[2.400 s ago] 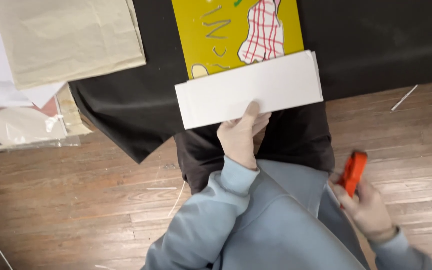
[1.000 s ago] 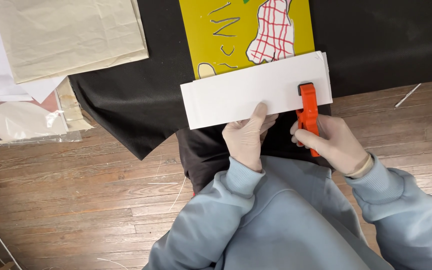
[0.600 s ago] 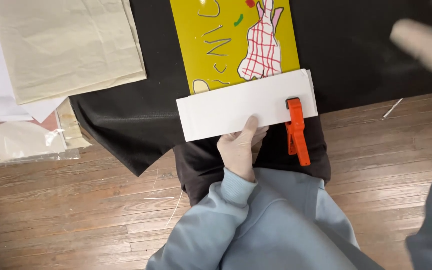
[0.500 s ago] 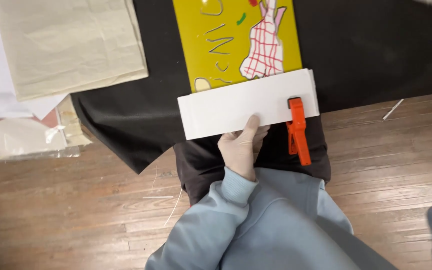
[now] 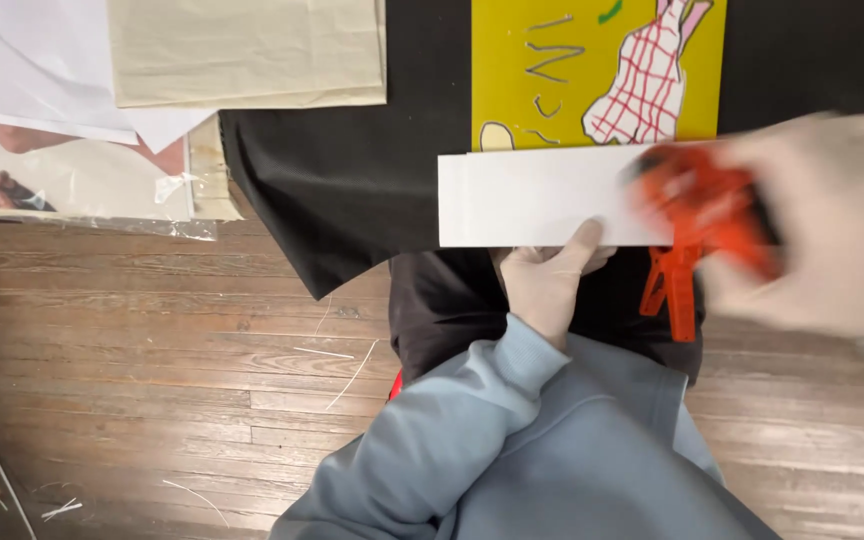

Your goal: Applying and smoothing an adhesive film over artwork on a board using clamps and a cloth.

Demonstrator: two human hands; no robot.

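Observation:
My left hand [image 5: 550, 280], in a pale glove, presses on the near edge of a white rectangular board [image 5: 542, 195] that lies across the bottom of a yellow picture [image 5: 592, 70] with a red-checked figure. An orange clamp [image 5: 674, 290] grips the board's right end, its handles pointing toward me. My right hand [image 5: 822, 225], blurred and close to the camera, holds a second orange clamp [image 5: 702, 205] just above the board's right end.
A black cloth [image 5: 352, 170] lies under the picture and board. Beige paper sheets [image 5: 247, 50] and white sheets [image 5: 22, 70] lie at the upper left. A plastic-wrapped print [image 5: 72, 185] sits at the left. Wooden floor [image 5: 152, 400] with thin scraps spreads below.
My right hand left the view after fixing the first clamp, then came back from the right holding a second orange clamp. The view shifted, so the board sits farther right.

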